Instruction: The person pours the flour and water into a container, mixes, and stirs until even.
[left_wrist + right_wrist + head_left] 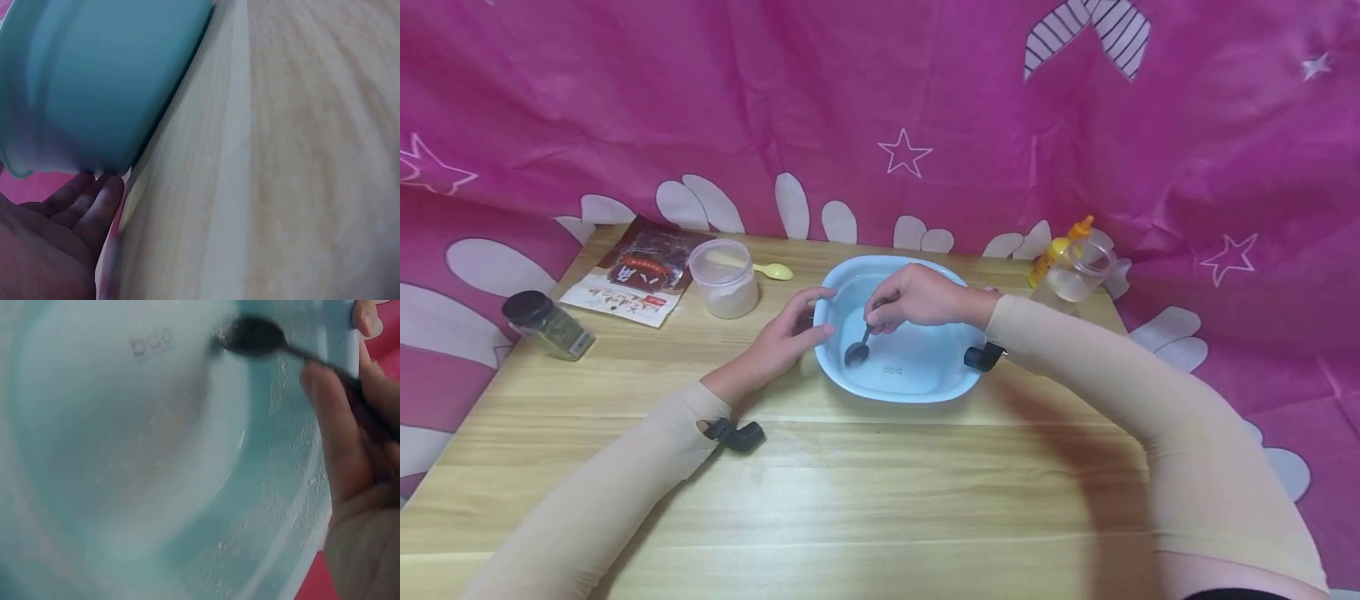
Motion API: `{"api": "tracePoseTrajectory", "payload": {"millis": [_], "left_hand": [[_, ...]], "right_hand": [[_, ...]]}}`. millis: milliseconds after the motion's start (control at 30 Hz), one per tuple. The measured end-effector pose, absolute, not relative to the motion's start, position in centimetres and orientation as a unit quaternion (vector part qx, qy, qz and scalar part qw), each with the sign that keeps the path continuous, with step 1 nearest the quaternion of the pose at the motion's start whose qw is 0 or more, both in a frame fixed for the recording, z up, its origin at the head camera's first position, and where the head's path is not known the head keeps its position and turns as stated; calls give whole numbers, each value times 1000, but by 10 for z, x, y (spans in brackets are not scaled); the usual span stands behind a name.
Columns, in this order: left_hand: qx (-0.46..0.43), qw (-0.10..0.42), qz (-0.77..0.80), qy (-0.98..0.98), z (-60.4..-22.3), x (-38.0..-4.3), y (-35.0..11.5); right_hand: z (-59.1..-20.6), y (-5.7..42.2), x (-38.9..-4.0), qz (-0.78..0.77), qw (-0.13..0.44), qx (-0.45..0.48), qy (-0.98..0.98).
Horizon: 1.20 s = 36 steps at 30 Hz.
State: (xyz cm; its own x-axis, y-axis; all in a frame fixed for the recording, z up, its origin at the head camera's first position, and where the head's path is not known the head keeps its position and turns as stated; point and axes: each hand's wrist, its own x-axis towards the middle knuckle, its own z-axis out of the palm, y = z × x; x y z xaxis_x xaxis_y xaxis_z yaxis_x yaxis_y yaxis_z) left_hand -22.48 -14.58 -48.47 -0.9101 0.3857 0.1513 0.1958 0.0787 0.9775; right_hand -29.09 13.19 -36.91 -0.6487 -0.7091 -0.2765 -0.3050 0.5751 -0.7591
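A light blue basin (917, 393) stands on the wooden table, with pale specks on its floor and droplets on its inner wall. My left hand (782, 337) holds the basin's left rim. Its thumb lies at the rim, while several fingers (100, 206) touch the outer wall from the side. Over the basin, my right hand (917, 296) pinches the handle of a dark spoon (857, 354). The spoon's bowl hangs downward inside the basin, near its left wall. In the right wrist view the spoon (253, 335) looks slightly blurred.
Left of the basin are a clear tub of pale powder (726, 283), a yellow spoon (773, 271), a brown-and-white packet (640, 271) and a black-lidded jar (550, 325). Back right stand a clear cup (1075, 271) and a yellow bottle (1051, 254). A pink curtain (850, 100) hangs behind.
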Motion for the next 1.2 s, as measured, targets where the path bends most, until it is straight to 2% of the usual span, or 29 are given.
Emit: {"api": "tracePoseTrajectory", "payload": {"millis": [167,333,533,600,767,900,1000,1067,1200], "left_hand": [[198,69,649,732,-484,-225,-146],[199,71,646,733,-484,-226,-145],[197,71,648,732,-485,-225,-145],[195,70,648,732,-486,-224,-145],[193,70,647,734,-486,-223,-144],[193,68,644,737,-485,-224,-143],[194,68,643,738,-484,-225,-144],[193,68,641,740,-484,-226,-144],[189,71,639,742,-485,-226,-145]], "right_hand": [[-366,146,-292,-322,342,-290,834],[-360,157,-294,-304,346,-273,845],[-363,143,-291,-312,360,-292,830],[-366,139,-293,-327,338,-284,835],[-366,139,-300,-352,226,-237,877],[-363,149,-305,-301,152,-227,914],[-360,157,-307,-249,128,-243,929],[-357,159,-305,-232,146,-259,926],[-355,155,-297,-261,237,-273,895]]}}
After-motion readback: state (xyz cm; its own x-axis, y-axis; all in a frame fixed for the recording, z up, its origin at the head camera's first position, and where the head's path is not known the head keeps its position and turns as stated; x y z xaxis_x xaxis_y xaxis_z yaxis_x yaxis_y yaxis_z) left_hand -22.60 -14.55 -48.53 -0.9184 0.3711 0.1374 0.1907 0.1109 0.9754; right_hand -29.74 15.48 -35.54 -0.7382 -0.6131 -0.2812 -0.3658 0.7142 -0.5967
